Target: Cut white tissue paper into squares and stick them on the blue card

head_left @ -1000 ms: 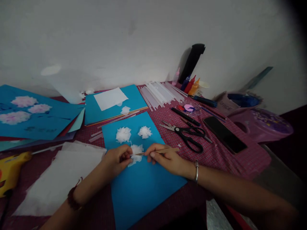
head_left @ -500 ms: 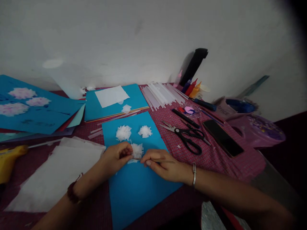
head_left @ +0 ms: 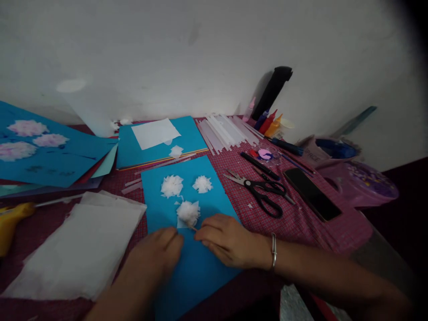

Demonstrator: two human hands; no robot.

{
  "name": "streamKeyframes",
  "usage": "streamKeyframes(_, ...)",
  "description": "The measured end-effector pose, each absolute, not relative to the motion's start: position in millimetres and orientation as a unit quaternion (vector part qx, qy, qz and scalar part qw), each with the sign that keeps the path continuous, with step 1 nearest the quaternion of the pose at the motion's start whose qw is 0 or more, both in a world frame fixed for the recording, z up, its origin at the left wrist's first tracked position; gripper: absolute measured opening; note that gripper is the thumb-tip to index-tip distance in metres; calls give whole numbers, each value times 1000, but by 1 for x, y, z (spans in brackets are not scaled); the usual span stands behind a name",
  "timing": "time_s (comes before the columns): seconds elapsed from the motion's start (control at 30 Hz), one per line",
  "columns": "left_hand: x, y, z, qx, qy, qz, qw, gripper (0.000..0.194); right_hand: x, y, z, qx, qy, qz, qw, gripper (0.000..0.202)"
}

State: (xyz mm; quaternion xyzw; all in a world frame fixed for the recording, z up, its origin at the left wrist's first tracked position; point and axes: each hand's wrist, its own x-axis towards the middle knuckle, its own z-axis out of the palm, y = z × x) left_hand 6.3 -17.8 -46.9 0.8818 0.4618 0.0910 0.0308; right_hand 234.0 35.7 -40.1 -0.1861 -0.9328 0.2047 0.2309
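Observation:
A blue sheet [head_left: 200, 272] carries two white crumpled-paper puffs, one at the upper left [head_left: 172, 185] and one at the upper right [head_left: 202, 183]. Below them is a third white puff [head_left: 188, 212] with a small flat white piece at its lower edge. My right hand [head_left: 222, 238] is closed around a thin stick [head_left: 193, 228] whose tip meets the bottom of that third puff. To the left, my left hand [head_left: 160, 249] is blurred, fingers curled over the sheet's left part; whatever it may hold is hidden.
Scissors [head_left: 257, 187], a black marker [head_left: 259, 165] and a phone [head_left: 312, 194] lie to the right. White tissue sheets [head_left: 76, 245] and a yellow glue gun [head_left: 15, 218] lie left. Paper strips [head_left: 227, 131] and paint bottles [head_left: 274, 125] stand or lie behind.
My left hand has moved away from the third puff, down and to the left. My right hand has shifted slightly lower, and the stick now points up at the puff.

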Motion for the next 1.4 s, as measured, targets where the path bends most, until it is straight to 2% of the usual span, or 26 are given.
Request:
streamKeyframes(0.1, 16, -39, -57, 899, 428, 61, -75, 32, 234, 31, -40, -162, -963, 122, 179, 19)
streamKeyframes(0.23, 23, -49, -64, 882, 449, 87, -115, 36, 233, 25, -38, -141, -983, 54, 107, 14)
streamKeyframes(0.6, 26, -59, -69, 881, 436, 80, -165, 42, 226, 13, -43, -156, -980, -37, 118, 12)
streamKeyframes(0.83, 18, -60, -63, 904, 407, 57, -118, 45, 220, 9, -42, -170, -977, -49, 115, 15)
streamKeyframes(1.1, 22, -59, -60, 903, 390, 47, -173, 42, 211, 7, -42, -186, -979, -39, 77, 13)
streamKeyframes(1.4, 25, -57, -55, 893, 428, 61, -128, 40, 205, 3, -37, -214, -975, -42, 32, 15)
